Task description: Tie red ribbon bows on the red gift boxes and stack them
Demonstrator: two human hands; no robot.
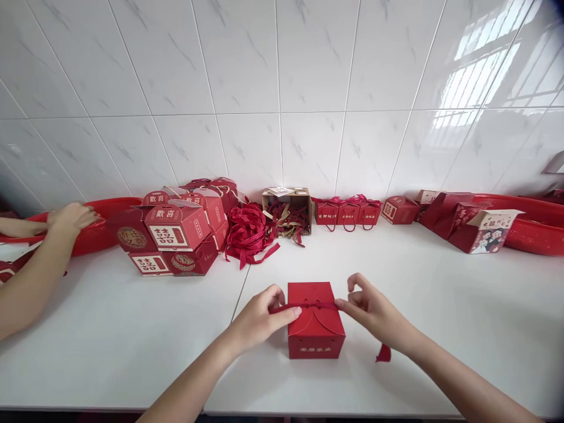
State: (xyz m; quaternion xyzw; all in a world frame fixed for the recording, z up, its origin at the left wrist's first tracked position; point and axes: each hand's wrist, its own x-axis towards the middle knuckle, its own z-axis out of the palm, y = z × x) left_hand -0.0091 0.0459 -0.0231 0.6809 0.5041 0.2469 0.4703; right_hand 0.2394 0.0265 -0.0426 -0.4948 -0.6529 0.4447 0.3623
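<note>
In front of me a red gift box [316,346] stands closed on the white table, with pale lettering on its near side. A dark red ribbon [314,305] runs across its top and is crossed at the middle. My left hand [268,308] is closed on the ribbon at the box's left, its thumb resting on the top edge. At the right edge my right hand [372,308] pinches the other end, index finger raised and curled. The ribbon's loose tail [383,353] hangs below that hand.
Stacked red boxes [176,232] and a heap of red ribbon [250,229] stand back left. Behind are a carton of ribbon pieces [286,217] and several small tied boxes [348,214]. Red baskets [540,232] flank both sides. At far left, another person's hands [73,217] reach into one.
</note>
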